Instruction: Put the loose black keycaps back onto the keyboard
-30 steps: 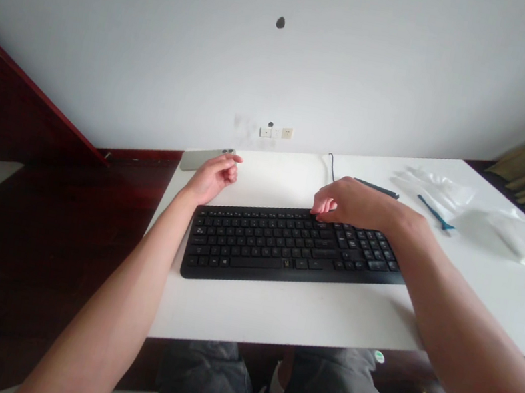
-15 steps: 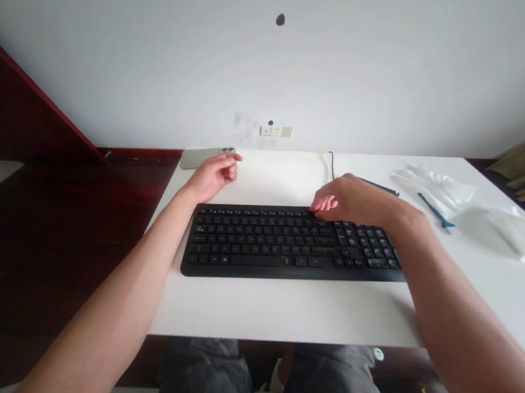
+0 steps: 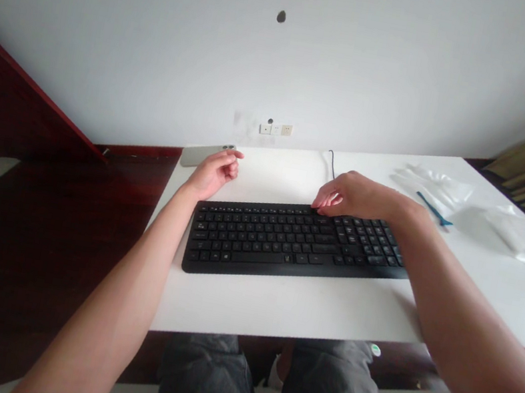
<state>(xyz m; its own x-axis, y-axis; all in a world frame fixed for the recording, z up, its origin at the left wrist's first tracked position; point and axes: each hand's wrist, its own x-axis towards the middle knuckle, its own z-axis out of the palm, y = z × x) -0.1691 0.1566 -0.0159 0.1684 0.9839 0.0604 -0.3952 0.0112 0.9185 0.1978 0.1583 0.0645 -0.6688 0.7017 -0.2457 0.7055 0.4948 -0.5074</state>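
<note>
A black keyboard (image 3: 259, 240) lies on the white table (image 3: 281, 318), slightly askew, its right end partly behind my right forearm. My right hand (image 3: 351, 195) bends down over its back edge. The fingers are curled together, the fingertips touching that edge near the upper row of keys. Beyond the keyboard's back left corner, my left hand (image 3: 216, 173) is held in a loose fist with the index finger partly stretched, and nothing shows in it. A pale phone (image 3: 196, 156) lies close behind the left hand, partly covered by it.
Clear plastic wrapping (image 3: 520, 235) is spread at the right of the table, beside a blue tool (image 3: 435, 209). A dark cable (image 3: 332, 164) runs over the table's back edge. Wall sockets (image 3: 277, 130) sit behind the table, and a dark red door (image 3: 21, 93) stands at left.
My right hand has shifted up slightly at the keyboard's back edge. A thin black strip seen behind it before is now out of sight. My left hand stays nearly still.
</note>
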